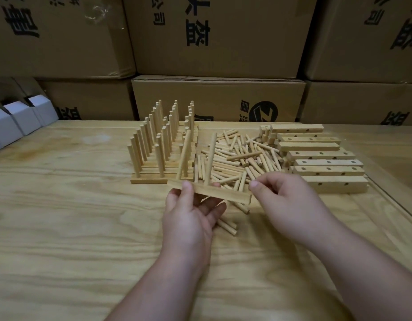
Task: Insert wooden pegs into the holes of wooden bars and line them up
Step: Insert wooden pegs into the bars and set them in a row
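My left hand (188, 218) grips a wooden bar (223, 193) just above the table, thumb on its near face and fingers underneath. Two pegs (210, 156) stand in that bar, both leaning. My right hand (286, 202) hovers at the bar's right end with fingers curled and thumb tip near the bar; whether it holds a peg is hidden. A heap of loose pegs (242, 156) lies behind the bar. Finished bars with upright pegs (158, 144) stand lined up in rows at the left. Bare bars with holes (321, 158) are stacked at the right.
Stacked cardboard boxes (219, 98) wall off the back of the wooden table (84, 228). Small white boxes (17, 119) sit at the far left edge. A few stray pegs (228, 225) lie under my left hand.
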Motion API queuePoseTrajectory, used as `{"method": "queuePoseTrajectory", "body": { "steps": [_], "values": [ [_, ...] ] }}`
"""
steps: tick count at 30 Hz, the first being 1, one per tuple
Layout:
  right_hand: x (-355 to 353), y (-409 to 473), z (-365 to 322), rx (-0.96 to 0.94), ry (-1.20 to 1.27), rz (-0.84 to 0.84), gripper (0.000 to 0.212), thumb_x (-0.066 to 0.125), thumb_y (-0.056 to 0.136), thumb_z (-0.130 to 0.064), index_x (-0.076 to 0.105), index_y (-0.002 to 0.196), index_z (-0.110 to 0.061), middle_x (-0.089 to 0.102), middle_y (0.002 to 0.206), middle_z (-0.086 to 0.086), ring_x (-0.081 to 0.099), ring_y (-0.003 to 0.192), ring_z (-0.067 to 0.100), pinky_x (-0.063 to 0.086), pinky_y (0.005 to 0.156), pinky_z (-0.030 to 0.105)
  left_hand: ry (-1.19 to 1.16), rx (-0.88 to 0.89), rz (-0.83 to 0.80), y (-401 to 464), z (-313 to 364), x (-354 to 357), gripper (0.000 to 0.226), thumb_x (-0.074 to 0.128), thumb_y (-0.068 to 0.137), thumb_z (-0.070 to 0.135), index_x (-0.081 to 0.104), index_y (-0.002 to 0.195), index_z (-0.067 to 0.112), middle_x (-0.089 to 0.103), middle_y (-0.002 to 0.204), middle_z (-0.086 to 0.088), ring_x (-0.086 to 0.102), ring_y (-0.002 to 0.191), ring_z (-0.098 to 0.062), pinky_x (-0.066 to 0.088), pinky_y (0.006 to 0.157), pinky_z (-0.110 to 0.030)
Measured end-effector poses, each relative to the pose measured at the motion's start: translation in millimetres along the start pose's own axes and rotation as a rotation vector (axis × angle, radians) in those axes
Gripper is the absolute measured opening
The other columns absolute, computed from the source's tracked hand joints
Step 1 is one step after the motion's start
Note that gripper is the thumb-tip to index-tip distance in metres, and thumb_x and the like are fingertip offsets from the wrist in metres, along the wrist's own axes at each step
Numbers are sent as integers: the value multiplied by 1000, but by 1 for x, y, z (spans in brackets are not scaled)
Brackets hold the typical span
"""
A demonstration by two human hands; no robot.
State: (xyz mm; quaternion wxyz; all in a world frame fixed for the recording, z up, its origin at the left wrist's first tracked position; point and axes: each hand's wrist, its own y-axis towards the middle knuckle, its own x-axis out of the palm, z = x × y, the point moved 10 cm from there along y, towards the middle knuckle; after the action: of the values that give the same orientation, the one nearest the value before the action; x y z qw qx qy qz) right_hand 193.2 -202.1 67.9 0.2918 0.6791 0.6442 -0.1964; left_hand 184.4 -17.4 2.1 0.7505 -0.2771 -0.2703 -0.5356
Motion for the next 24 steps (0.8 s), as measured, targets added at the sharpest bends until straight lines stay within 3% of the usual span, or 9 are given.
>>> {"method": "queuePoseTrajectory", "body": {
  "steps": [4,7,10,12,14,17,20,22,24],
  "values": [
    [3,1,9,-16,192,31,45,48,101,-52,73,85,-19,66,67,0,58,58,7,45,58,30,-10,-10,-37,-3,1,4,21,46,106,25,50,121,11,76,101,-20,76,83,-32,59,61,-37],
    [6,-1,10,-9,369,28,40,45,105,-46,77,85,-32,71,71,-3,63,58,7,47,50,21,-13,-11,-59,-4,1,6,20,48,105,25,50,120,11,75,105,-22,75,88,-36,59,63,-38],
    [7,1,16,-5,420,40,39,47,107,-35,77,85,-23,70,69,-5,63,60,10,46,51,18,-40,-4,-46,-3,1,4,16,48,104,25,52,115,13,75,98,-22,75,79,-31,58,60,-37],
    [4,4,19,-23,293,71,31,52,105,-31,75,84,-26,70,72,-8,61,61,7,47,58,25,-59,14,-29,-2,2,1,17,49,104,25,50,116,13,74,99,-23,74,75,-30,58,59,-37],
    [8,2,16,-71,89,44,24,60,100,-32,70,79,-38,69,73,-16,61,70,-5,43,62,21,-82,36,-7,-1,4,-3,25,50,104,26,48,127,17,72,109,-27,73,75,-30,58,59,-37],
    [35,-8,-4,-213,-224,-80,17,62,90,-54,64,80,-41,56,81,-22,55,82,-7,41,67,20,-105,55,25,0,6,-7,37,50,104,31,44,138,20,73,107,-23,72,74,-27,58,58,-36],
    [64,-18,-9,-273,-430,-201,50,52,74,-75,69,96,-34,45,86,-21,50,83,2,51,73,30,-76,58,28,0,6,-8,22,48,104,34,56,120,20,75,93,-15,71,70,-21,56,54,-31],
    [59,-18,-14,-291,-438,-136,33,63,79,-64,63,78,-31,41,80,-20,45,74,4,46,63,25,-53,55,17,0,5,-7,18,46,105,34,61,112,25,76,88,-12,71,67,-18,55,53,-29],
    [46,-16,-18,-289,-453,-49,40,67,84,-49,40,59,-34,41,73,-18,41,65,2,32,53,18,-32,46,10,1,3,-5,21,45,105,36,62,113,27,76,87,-11,71,68,-16,55,55,-28]
  ]
}}
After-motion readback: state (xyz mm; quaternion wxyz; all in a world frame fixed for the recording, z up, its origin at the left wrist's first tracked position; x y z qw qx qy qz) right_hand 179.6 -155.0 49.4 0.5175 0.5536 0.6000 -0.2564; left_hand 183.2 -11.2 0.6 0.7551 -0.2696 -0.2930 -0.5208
